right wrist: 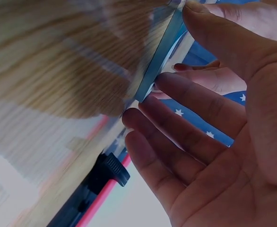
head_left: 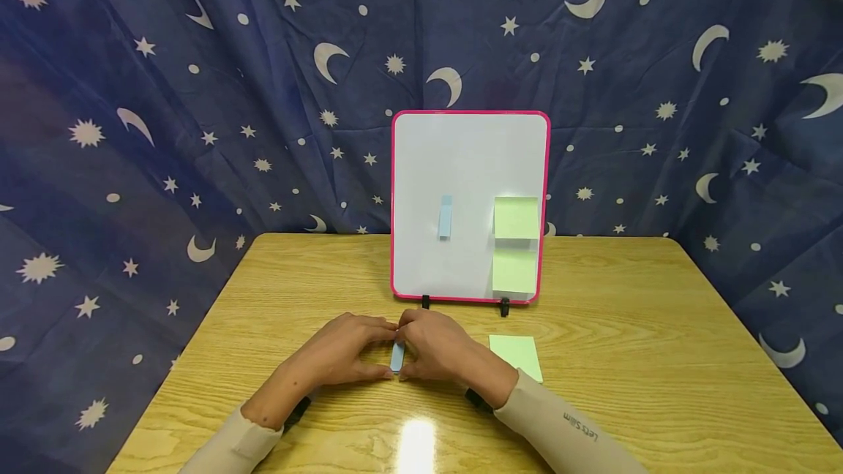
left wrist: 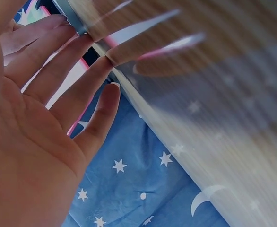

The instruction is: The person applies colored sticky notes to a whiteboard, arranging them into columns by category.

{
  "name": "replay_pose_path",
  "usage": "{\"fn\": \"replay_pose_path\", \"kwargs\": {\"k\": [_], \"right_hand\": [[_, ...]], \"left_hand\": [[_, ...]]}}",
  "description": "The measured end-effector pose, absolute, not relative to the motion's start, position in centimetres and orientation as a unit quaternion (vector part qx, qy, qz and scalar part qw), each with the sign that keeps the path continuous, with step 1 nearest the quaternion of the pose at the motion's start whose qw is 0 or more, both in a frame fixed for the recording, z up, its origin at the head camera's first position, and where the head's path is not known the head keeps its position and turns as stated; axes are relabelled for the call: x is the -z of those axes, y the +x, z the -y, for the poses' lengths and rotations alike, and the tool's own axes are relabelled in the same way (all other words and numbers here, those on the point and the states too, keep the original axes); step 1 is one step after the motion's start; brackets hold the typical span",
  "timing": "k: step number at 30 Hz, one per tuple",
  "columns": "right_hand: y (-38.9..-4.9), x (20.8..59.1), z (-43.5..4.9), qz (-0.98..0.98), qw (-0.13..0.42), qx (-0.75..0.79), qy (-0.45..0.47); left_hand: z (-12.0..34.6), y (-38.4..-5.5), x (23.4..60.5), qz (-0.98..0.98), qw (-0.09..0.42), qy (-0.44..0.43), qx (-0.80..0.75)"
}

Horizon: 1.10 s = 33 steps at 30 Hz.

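Observation:
A narrow light-blue sticky note pad (head_left: 397, 357) lies on the table between my two hands, its long side pointing away from me. My right hand (head_left: 431, 342) holds it from the right, thumb at the near end and fingertips near the far end. Along its edge a sheet bows up from the pad (right wrist: 163, 52) in the right wrist view. My left hand (head_left: 345, 350) is on the other side, thumb by the pad's near end. In the left wrist view its fingers (left wrist: 72, 87) stretch out fairly straight, tips on the tabletop beside the pad (left wrist: 71, 14).
Behind my hands stands a pink-framed whiteboard (head_left: 467, 152) on black feet (head_left: 504, 307). A blue strip note (head_left: 446, 218) and two pale-green square notes (head_left: 516, 219) are stuck on it. A pale-green note pad (head_left: 516, 353) lies right of my right hand, partly covered by the forearm.

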State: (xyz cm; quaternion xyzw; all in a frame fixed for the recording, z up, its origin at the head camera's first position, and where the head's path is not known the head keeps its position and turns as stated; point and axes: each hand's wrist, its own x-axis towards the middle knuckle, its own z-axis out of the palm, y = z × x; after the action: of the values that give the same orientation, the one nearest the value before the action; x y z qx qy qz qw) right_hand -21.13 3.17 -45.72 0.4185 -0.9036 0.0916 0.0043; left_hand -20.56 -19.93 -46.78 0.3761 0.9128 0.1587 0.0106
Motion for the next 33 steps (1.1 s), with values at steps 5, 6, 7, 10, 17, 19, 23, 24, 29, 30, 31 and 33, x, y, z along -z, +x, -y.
{"fn": "replay_pose_path", "kwargs": {"k": [5, 6, 7, 10, 17, 19, 23, 24, 29, 30, 31, 33], "right_hand": [[-21.24, 45.83, -3.22, 0.903, 0.0, -0.097, 0.419], [-21.26, 45.87, -3.24, 0.903, 0.0, -0.097, 0.419], [-21.25, 45.89, -3.26, 0.903, 0.0, -0.097, 0.419], [-21.16, 45.94, -3.3, 0.903, 0.002, -0.094, 0.418], [-21.09, 46.07, -3.32, 0.905, 0.004, -0.09, 0.417], [-21.11, 46.07, -3.34, 0.905, 0.002, -0.091, 0.415], [-21.14, 46.05, -3.35, 0.905, 0.005, -0.092, 0.415], [-21.14, 46.07, -3.34, 0.905, 0.007, -0.092, 0.415], [-21.11, 46.19, -3.3, 0.902, 0.019, -0.094, 0.42], [-21.1, 46.21, -3.31, 0.902, 0.019, -0.096, 0.42], [-21.08, 46.21, -3.31, 0.902, 0.017, -0.1, 0.42], [-21.07, 46.26, -3.32, 0.902, 0.014, -0.106, 0.419]], "left_hand": [[20.03, -20.64, 46.68, -0.912, 0.022, 0.376, -0.164], [20.03, -20.64, 46.64, -0.912, 0.026, 0.375, -0.164], [20.04, -20.65, 46.61, -0.912, 0.028, 0.375, -0.166], [20.06, -20.63, 46.56, -0.912, 0.032, 0.374, -0.167], [20.17, -20.64, 46.57, -0.911, 0.041, 0.373, -0.168], [20.17, -20.67, 46.59, -0.911, 0.042, 0.374, -0.17], [20.15, -20.7, 46.58, -0.911, 0.043, 0.373, -0.172], [20.14, -20.7, 46.57, -0.911, 0.043, 0.373, -0.172], [20.07, -20.63, 46.43, -0.912, 0.043, 0.37, -0.173], [20.05, -20.62, 46.41, -0.912, 0.043, 0.369, -0.174], [20.05, -20.61, 46.38, -0.912, 0.043, 0.369, -0.174], [20.06, -20.58, 46.36, -0.912, 0.043, 0.368, -0.176]]}}
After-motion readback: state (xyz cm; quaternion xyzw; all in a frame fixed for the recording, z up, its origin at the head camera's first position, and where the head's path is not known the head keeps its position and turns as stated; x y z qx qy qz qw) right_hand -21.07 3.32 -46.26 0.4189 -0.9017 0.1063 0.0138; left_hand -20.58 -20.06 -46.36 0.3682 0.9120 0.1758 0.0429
